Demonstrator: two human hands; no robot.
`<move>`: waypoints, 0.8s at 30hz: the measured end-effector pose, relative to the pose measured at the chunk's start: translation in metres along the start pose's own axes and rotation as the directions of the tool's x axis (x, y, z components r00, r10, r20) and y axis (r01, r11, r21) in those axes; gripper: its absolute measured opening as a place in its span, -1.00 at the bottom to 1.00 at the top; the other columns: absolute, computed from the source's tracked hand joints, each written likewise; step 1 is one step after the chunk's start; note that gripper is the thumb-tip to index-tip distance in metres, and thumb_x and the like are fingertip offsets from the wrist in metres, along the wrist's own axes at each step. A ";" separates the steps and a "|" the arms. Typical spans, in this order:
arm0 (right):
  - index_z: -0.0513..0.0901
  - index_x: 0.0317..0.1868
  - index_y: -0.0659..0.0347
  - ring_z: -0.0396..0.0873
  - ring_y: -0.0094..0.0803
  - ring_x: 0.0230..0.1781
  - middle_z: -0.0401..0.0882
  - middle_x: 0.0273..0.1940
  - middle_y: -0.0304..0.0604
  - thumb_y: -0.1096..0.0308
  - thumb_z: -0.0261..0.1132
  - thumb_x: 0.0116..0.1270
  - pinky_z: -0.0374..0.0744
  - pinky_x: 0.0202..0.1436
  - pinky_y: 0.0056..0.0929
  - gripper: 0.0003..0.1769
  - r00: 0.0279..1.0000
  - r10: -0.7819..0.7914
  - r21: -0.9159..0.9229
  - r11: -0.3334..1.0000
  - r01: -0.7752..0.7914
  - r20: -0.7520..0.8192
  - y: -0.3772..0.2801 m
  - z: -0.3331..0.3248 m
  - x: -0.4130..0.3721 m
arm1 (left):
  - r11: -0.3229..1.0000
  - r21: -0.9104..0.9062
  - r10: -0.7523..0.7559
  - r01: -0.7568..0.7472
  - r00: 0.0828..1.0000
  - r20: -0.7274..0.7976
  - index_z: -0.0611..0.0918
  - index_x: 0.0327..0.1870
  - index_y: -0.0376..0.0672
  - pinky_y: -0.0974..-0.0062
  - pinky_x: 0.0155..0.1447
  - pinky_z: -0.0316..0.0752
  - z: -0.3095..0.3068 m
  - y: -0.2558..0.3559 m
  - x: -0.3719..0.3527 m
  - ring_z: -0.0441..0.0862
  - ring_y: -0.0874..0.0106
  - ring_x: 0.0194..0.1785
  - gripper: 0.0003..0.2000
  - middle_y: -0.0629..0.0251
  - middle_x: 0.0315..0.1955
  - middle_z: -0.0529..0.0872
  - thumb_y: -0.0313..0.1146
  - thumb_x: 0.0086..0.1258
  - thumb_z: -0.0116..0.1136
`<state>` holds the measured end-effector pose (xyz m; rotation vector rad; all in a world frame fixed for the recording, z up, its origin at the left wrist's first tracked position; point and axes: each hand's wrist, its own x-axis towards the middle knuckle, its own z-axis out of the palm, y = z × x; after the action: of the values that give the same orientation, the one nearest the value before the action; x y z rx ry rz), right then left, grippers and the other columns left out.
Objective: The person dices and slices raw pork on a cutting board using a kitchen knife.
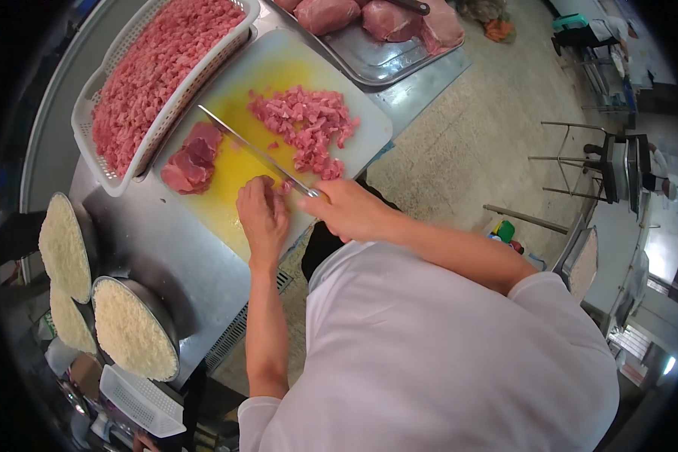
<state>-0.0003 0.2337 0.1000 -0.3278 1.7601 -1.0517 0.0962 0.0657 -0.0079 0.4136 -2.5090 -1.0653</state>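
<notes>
My right hand (346, 209) is wrapped round the handle of a long knife (252, 147), whose blade slants up and left across the cutting board (279, 56). Curled beside the blade, my left hand (264, 215) has its fingertips at a small piece of meat (286, 185), partly hidden by the fingers and knife. Diced meat (305, 124) lies in a loose heap beyond the blade. On the near-left side of the blade rest larger slices of raw meat (193, 160). The board is pale, with a yellow middle.
A white perforated basket (113, 184) full of diced meat stands left of the board. Behind it, a metal tray (369, 68) holds large meat pieces and a dark-handled knife (410, 6). Bowls of white grains (132, 328) stand lower left. Another person (606, 32) is far off right.
</notes>
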 end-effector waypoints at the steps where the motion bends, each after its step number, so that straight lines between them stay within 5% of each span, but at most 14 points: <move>1: 0.55 -0.20 0.30 0.48 -0.47 -0.71 0.46 -0.62 -0.24 0.02 0.18 0.62 0.46 -0.62 -0.39 -0.56 1.000 0.009 0.012 1.000 -0.008 -0.011 0.005 0.003 -0.008 | 0.998 0.035 0.047 -0.048 0.998 0.030 0.60 -0.16 -0.21 0.16 -0.01 0.32 -0.002 0.002 0.002 0.47 0.07 -0.14 -0.85 0.09 -0.29 0.56 -0.56 0.26 0.20; 2: 0.55 -0.20 0.30 0.48 -0.47 -0.71 0.46 -0.62 -0.24 0.02 0.18 0.62 0.46 -0.62 -0.39 -0.56 1.000 0.007 0.011 1.000 -0.007 -0.004 0.017 0.008 0.002 | 0.992 0.073 0.095 -0.099 0.994 0.060 0.60 -0.17 -0.21 0.16 -0.01 0.32 -0.004 0.001 0.004 0.47 0.07 -0.16 -0.86 0.09 -0.30 0.56 -0.56 0.27 0.20; 4: 0.55 -0.18 0.33 0.48 -0.46 -0.69 0.47 -0.60 -0.22 0.02 0.17 0.62 0.44 -0.60 -0.37 -0.55 0.947 -0.302 -0.043 0.953 0.299 -0.111 0.036 0.023 0.023 | 0.987 0.131 0.090 -0.096 0.995 0.051 0.60 -0.17 -0.21 0.16 -0.04 0.32 0.003 0.002 0.007 0.47 0.06 -0.18 -0.86 0.09 -0.29 0.57 -0.56 0.27 0.20; 5: 0.55 -0.18 0.33 0.48 -0.46 -0.69 0.47 -0.60 -0.22 0.02 0.17 0.62 0.44 -0.60 -0.37 -0.55 0.948 -0.298 -0.039 0.955 0.295 -0.108 0.035 0.025 0.027 | 0.979 0.184 0.078 -0.084 0.996 0.042 0.60 -0.18 -0.21 0.16 -0.06 0.32 0.005 0.005 0.003 0.47 0.05 -0.20 -0.86 0.09 -0.29 0.57 -0.56 0.27 0.20; 7: 0.59 -0.11 0.42 0.67 -0.06 -0.48 0.61 -0.50 0.01 0.07 0.17 0.56 0.62 -0.29 -0.14 -0.54 0.998 -0.056 0.010 0.998 0.056 -0.023 -0.001 0.012 0.031 | 0.977 0.191 0.084 -0.094 0.995 0.061 0.60 -0.16 -0.21 0.16 -0.03 0.35 0.002 0.003 0.002 0.49 0.08 -0.18 -0.88 0.11 -0.29 0.58 -0.55 0.32 0.19; 9: 0.59 -0.11 0.42 0.68 -0.03 -0.42 0.65 -0.45 0.04 0.08 0.16 0.56 0.62 -0.23 -0.13 -0.55 0.986 -0.147 -0.097 0.985 0.140 -0.078 -0.002 0.003 0.028 | 0.972 0.198 0.113 -0.127 0.990 0.083 0.61 -0.14 -0.21 0.17 0.00 0.37 -0.002 0.001 0.004 0.51 0.11 -0.15 -0.90 0.12 -0.28 0.58 -0.55 0.37 0.18; 11: 0.57 -0.13 0.39 0.67 0.09 -0.39 0.72 -0.35 0.06 0.16 0.17 0.53 0.61 -0.20 -0.07 -0.63 0.949 -0.297 -0.363 0.900 0.241 -0.107 0.004 -0.009 0.015 | 0.937 -0.245 -0.282 0.248 0.953 -0.112 0.61 -0.09 -0.23 0.19 0.14 0.41 -0.006 0.001 -0.008 0.54 0.17 -0.04 -0.92 0.13 -0.24 0.59 -0.55 0.47 0.16; 12: 0.57 -0.13 0.39 0.67 0.09 -0.39 0.72 -0.35 0.06 0.16 0.17 0.53 0.61 -0.20 -0.07 -0.63 0.948 -0.297 -0.357 0.903 0.240 -0.114 0.005 -0.018 0.002 | 0.939 -0.242 -0.277 0.245 0.955 -0.107 0.61 -0.09 -0.23 0.19 0.14 0.41 -0.011 0.009 -0.006 0.54 0.17 -0.04 -0.92 0.13 -0.24 0.59 -0.55 0.47 0.16; 14: 0.56 -0.15 0.34 0.68 0.15 -0.33 0.73 -0.31 0.06 0.20 0.24 0.45 0.59 -0.21 0.03 -0.70 0.919 -0.390 -0.488 0.792 0.367 0.058 0.009 -0.033 -0.019 | 0.996 -0.064 -0.082 0.059 0.885 -0.458 0.59 -0.03 -0.27 0.22 0.23 0.41 -0.024 0.035 0.004 0.53 0.19 0.06 -0.90 0.09 -0.16 0.60 -0.55 0.52 0.13; 15: 0.56 -0.15 0.34 0.68 0.15 -0.33 0.73 -0.31 0.06 0.20 0.24 0.45 0.59 -0.21 0.03 -0.70 0.916 -0.397 -0.488 0.789 0.373 0.057 0.016 -0.035 -0.020 | 0.995 0.046 0.102 -0.090 0.888 -0.449 0.58 0.03 -0.31 0.20 0.25 0.40 -0.026 0.038 0.013 0.54 0.12 0.09 -0.82 0.03 -0.06 0.61 -0.55 0.45 0.20; 18: 0.56 -0.17 0.29 0.69 0.15 -0.29 0.71 -0.30 0.05 0.25 0.31 0.37 0.57 -0.21 0.10 -0.75 0.826 -0.559 -0.616 0.624 0.482 0.080 0.037 -0.041 -0.008 | 0.951 0.081 0.305 -0.300 0.950 -0.066 0.55 0.24 -0.25 -0.02 0.38 0.32 -0.007 0.068 0.057 0.47 -0.02 0.28 -0.58 -0.01 0.14 0.58 -0.38 0.39 0.32; 19: 0.56 -0.11 0.25 0.69 0.13 -0.28 0.69 -0.34 0.04 0.29 0.36 0.34 0.57 -0.22 0.08 -0.75 0.822 -0.559 -0.674 0.566 0.475 0.110 0.038 -0.043 -0.007 | 0.931 0.191 0.310 -0.311 0.950 0.039 0.47 0.43 -0.16 -0.17 0.49 0.23 0.005 0.080 0.068 0.36 -0.10 0.46 -0.49 -0.07 0.35 0.49 -0.24 0.50 0.22; 22: 0.58 -0.04 0.19 0.69 0.10 -0.28 0.67 -0.37 0.00 0.33 0.40 0.32 0.58 -0.24 0.04 -0.73 0.799 -0.592 -0.756 0.473 0.452 0.107 0.055 -0.061 -0.015 | 0.824 0.495 0.248 -0.276 0.961 0.123 0.37 0.56 -0.09 -0.32 0.57 0.09 0.028 0.051 0.095 0.21 -0.17 0.59 -0.43 -0.08 0.53 0.35 -0.13 0.59 0.07; 24: 0.60 -0.06 0.13 0.69 0.08 -0.30 0.69 -0.34 -0.06 0.33 0.41 0.29 0.59 -0.23 0.02 -0.75 0.811 -0.584 -0.791 0.478 0.383 0.039 0.071 -0.083 -0.040 | 0.831 0.542 0.104 -0.128 0.992 0.075 0.35 0.59 -0.07 -0.38 0.60 0.01 0.024 0.009 0.115 0.16 -0.20 0.63 -0.44 -0.07 0.59 0.29 -0.05 0.67 -0.07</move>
<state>-0.0368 0.3422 0.0789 -1.3883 2.3624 -0.6315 -0.0173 0.0398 0.0101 0.3836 -2.8103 -0.2890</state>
